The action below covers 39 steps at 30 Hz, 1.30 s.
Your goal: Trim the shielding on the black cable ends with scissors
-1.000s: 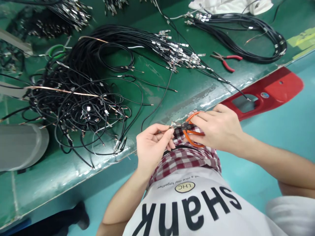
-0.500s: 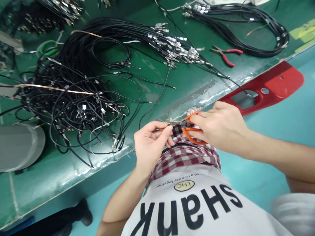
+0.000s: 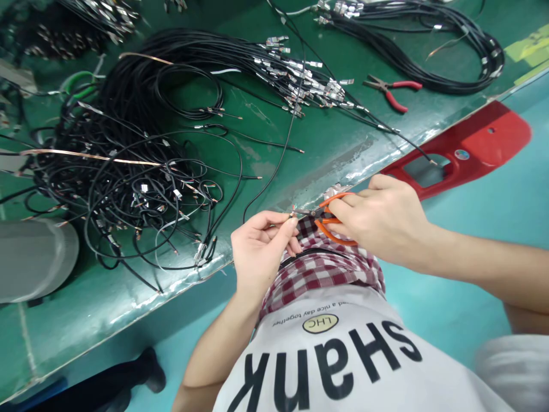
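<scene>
Snips with orange looped handles (image 3: 328, 236), one pair, sit in the right hand (image 3: 381, 220), whose grip closes around the loops, with the small metal blades pointing left, nearly shut. The left hand (image 3: 257, 252) has a narrow pinch on one thin wire (image 3: 292, 213), its short, bared tip showing fine coloured strands; it lies almost level, end to end with the blades and touching them. Both hands sit just past the front edge of the green tabletop (image 3: 64, 320), over a red checked shirt (image 3: 321, 272) and a white lettered top (image 3: 326, 355).

Beyond them lie three groups of black cables: a tangled heap (image 3: 128, 194), a fanned bundle (image 3: 223, 63) with metal terminals crowded at its right end, and a coil (image 3: 429, 51) at the top right. Two copper strips (image 3: 86, 156) cross the heap and the bundle. One pair of red-handled pliers (image 3: 392, 91) lies open near the coil, and one green-handled tool (image 3: 79, 83), partly hidden, lies at the upper left.
</scene>
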{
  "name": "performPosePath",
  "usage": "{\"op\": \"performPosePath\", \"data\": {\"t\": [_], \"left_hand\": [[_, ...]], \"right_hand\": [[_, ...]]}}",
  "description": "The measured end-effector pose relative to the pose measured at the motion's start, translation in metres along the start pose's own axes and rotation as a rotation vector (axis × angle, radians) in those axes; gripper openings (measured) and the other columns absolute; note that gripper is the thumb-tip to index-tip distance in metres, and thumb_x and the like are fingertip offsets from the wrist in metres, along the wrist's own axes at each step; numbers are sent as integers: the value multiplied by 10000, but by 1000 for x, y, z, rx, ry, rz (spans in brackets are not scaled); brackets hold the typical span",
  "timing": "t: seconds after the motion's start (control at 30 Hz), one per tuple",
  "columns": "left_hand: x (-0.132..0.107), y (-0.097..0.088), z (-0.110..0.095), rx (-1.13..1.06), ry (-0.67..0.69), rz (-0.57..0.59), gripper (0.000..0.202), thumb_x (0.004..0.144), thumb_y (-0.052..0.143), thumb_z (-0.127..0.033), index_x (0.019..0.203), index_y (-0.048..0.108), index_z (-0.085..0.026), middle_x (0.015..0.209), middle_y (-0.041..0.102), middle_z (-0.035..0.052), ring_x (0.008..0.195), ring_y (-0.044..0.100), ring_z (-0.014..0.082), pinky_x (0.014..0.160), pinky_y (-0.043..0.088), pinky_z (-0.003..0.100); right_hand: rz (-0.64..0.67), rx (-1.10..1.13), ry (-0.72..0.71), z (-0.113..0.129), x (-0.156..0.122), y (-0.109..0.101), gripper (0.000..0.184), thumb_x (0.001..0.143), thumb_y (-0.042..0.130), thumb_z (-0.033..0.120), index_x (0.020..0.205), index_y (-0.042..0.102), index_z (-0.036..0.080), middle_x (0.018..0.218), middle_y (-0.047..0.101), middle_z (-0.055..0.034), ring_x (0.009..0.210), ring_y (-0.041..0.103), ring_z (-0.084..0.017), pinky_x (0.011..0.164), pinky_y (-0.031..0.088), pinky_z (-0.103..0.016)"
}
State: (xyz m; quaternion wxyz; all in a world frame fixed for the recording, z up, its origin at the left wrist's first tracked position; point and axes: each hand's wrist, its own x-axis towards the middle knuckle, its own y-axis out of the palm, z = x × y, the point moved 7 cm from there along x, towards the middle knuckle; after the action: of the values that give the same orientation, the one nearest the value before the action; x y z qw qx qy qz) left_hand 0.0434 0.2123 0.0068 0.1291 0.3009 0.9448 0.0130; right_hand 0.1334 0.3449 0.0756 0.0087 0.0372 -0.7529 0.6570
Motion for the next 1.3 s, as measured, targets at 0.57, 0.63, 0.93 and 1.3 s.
{"op": "performPosePath", "data": {"t": [0.57, 0.63, 0.93, 1.3], "left_hand": [[0, 1, 1, -6, -4, 1, 225, 795, 765, -283, 832, 624, -112, 643, 654, 14, 448, 619, 111, 413, 483, 190], [1, 1, 2, -10, -6, -1, 225, 795, 765, -282, 835, 619, -114, 644, 657, 15, 447, 619, 113, 414, 485, 192], [0, -1, 7, -13, -24, -3, 238, 795, 765, -302, 836, 634, -108, 646, 653, 18, 446, 618, 115, 413, 485, 198], [10, -11, 6, -118, -60, -14, 249, 784, 778, -308, 857, 650, -108, 653, 637, 3, 421, 572, 82, 389, 440, 180]], "right_hand": [[-48, -2, -37, -5, 3, 3, 341, 978, 526, 418, 747, 593, 176, 661, 687, -24, 550, 593, -195, 649, 230, -351], [-51, 7, -38, -5, 3, 3, 357, 976, 520, 455, 780, 609, 171, 693, 699, -34, 573, 609, -205, 652, 234, -351], [-1, 4, -39, -5, 6, 7, 345, 976, 543, 431, 767, 604, 163, 671, 683, -39, 550, 576, -187, 645, 231, -342], [237, 839, -136, 10, -4, 20, 366, 950, 572, 455, 696, 525, 196, 576, 567, 34, 533, 423, -116, 625, 274, -289]]}}
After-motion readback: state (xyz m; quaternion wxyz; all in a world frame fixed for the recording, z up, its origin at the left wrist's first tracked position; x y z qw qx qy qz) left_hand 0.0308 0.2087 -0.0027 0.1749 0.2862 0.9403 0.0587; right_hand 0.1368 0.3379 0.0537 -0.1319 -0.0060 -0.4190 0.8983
